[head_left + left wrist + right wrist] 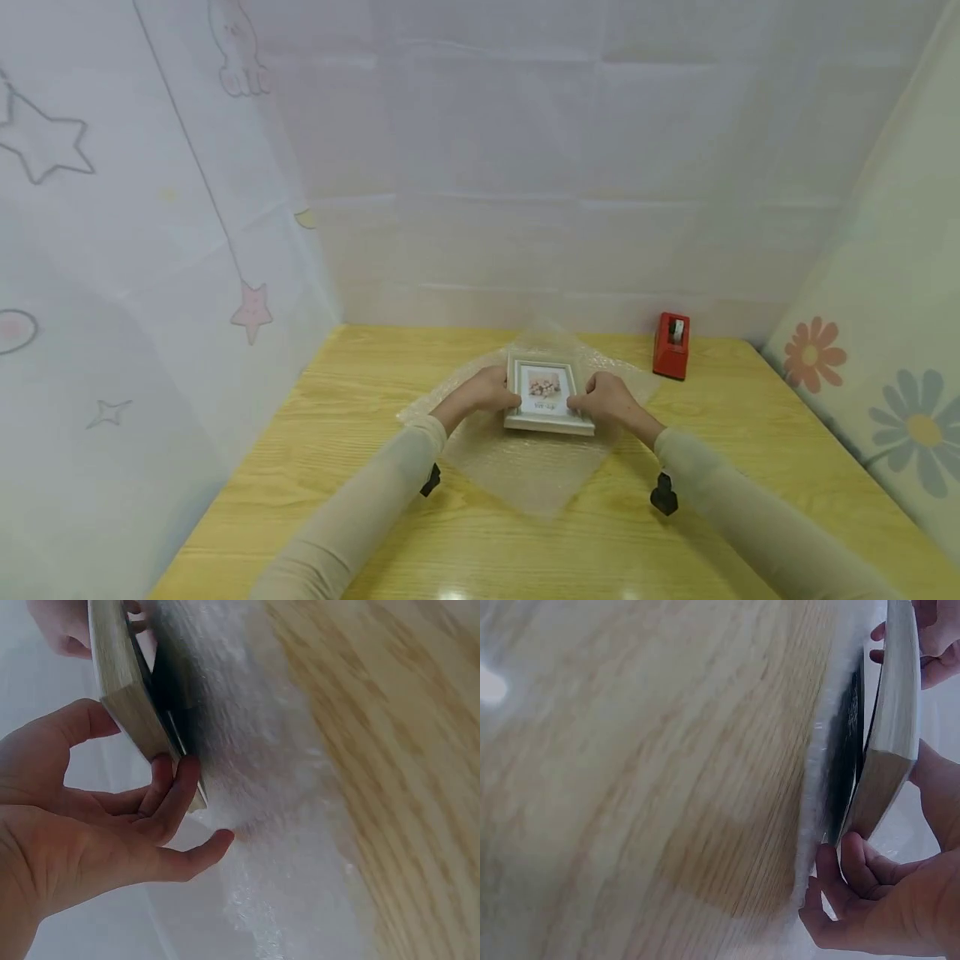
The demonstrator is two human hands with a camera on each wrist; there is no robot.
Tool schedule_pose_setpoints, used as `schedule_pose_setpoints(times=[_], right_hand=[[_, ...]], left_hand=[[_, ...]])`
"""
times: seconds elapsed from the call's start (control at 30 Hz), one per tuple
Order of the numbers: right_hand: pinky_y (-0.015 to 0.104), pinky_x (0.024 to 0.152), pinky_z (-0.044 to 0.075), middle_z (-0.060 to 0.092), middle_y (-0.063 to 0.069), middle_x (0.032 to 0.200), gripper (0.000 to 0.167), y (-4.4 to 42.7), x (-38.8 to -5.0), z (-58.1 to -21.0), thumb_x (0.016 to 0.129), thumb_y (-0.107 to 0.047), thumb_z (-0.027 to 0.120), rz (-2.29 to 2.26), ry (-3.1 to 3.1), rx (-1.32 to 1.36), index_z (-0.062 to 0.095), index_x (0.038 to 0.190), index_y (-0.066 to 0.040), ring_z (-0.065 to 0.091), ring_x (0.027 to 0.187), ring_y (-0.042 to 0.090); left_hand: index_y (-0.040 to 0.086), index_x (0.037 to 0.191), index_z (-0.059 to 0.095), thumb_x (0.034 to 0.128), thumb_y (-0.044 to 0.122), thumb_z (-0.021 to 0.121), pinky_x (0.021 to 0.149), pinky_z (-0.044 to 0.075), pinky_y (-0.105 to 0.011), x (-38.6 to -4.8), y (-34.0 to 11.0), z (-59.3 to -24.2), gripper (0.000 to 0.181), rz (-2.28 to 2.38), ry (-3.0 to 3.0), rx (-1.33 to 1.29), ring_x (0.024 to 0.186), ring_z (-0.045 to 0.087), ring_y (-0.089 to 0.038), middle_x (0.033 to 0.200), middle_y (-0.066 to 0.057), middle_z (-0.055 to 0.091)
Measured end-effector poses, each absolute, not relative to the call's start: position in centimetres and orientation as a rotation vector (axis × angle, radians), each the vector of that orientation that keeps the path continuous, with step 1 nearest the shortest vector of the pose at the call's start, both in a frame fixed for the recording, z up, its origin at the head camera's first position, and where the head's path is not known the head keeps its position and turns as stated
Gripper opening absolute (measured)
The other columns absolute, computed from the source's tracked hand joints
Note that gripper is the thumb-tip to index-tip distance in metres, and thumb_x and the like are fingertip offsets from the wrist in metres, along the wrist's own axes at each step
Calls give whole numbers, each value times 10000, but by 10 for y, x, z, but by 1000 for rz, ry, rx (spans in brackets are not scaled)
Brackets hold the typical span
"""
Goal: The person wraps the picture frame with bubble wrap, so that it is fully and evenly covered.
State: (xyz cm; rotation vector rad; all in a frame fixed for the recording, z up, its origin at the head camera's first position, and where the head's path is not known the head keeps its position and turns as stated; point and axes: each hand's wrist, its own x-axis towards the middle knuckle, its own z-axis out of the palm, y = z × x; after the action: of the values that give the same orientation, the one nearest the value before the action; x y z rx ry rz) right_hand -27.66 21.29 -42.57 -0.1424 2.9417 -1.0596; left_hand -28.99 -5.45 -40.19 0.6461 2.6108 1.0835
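A pale picture frame (550, 422) with a flower picture inside is held by its two sides above a sheet of bubble wrap (525, 475). My left hand (491, 389) grips the left side, thumb on the front and fingertips under the back edge. On the opposite side my right hand (606, 397) pinches the frame the same way. In the left wrist view the frame's edge (139, 720) is tilted, with a dark gap between it and the wrap. The right wrist view also shows the frame's near edge (889, 750) raised off the wrap.
A red tape dispenser (671, 346) stands at the back right of the wooden table (330, 425). Cloth sheets with printed stars and flowers hang at the back and on both sides. Small black devices (663, 495) sit below the wrists.
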Motion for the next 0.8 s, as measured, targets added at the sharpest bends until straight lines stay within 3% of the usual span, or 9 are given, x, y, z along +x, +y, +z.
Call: schedule_pose_setpoints(times=[0.17,0.23,0.3,0.4,0.47,0.53,0.6,0.7,0.8], right_hand=[[296,489,275,345,-27,587,422,211,-276,-432,802,-269,815,-1047,2953,-173,467,628,-105,314,539,128],[298,512,313,404,-10,626,399,210,-276,-434,810,-276,823,-1035,2964,-184,492,687,-92,369,570,139],[309,548,346,464,22,687,377,209,-274,-435,813,-276,827,-1035,2972,-185,516,758,-72,423,620,163],[324,588,382,518,64,770,382,209,-272,-437,821,-277,839,-1039,2972,-204,536,845,-45,473,689,195],[329,595,389,528,78,790,399,210,-271,-436,829,-287,846,-1047,2967,-232,544,872,-31,479,701,204],[336,608,403,541,84,808,416,213,-269,-435,838,-306,852,-1062,2958,-272,557,899,-20,484,716,207],[356,635,425,561,98,838,440,216,-267,-434,856,-340,843,-1078,2945,-314,581,943,2,499,741,219],[413,745,494,624,134,973,466,221,-262,-432,923,-355,778,-1084,2952,-402,633,1086,56,575,869,258],[502,903,500,625,206,1166,435,225,-253,-429,980,-216,698,-1053,2994,-575,607,1253,110,599,1070,348]], left_hand=[[21,905,629,882,99,730,519,381,-278,-294,-57,-407,130,973,2642,616,608,434,-125,741,5,520],[61,782,555,861,99,742,494,341,-285,-296,-58,-408,207,954,2648,595,565,374,-131,677,6,439],[83,762,512,849,100,750,509,346,-296,-297,-60,-409,254,960,2645,595,575,374,-138,680,7,419],[50,858,563,831,93,768,624,432,-330,-298,-62,-410,211,992,2626,596,688,467,-177,784,-15,510],[9,991,596,821,106,791,783,489,-373,-299,-64,-410,277,1002,2617,585,851,551,-219,935,-56,590],[-24,1126,590,820,134,815,949,472,-432,-300,-65,-410,411,993,2614,574,1057,576,-285,1125,-121,615],[-38,1202,568,825,170,835,1038,423,-474,-301,-67,-409,506,978,2611,561,1200,542,-347,1257,-176,588],[-32,1256,547,834,224,851,1063,403,-483,-302,-69,-409,580,952,2611,561,1267,510,-369,1324,-191,559],[-44,1384,468,849,232,849,989,452,-451,-302,-71,-408,712,963,2578,578,1130,564,-305,1190,-149,594]])
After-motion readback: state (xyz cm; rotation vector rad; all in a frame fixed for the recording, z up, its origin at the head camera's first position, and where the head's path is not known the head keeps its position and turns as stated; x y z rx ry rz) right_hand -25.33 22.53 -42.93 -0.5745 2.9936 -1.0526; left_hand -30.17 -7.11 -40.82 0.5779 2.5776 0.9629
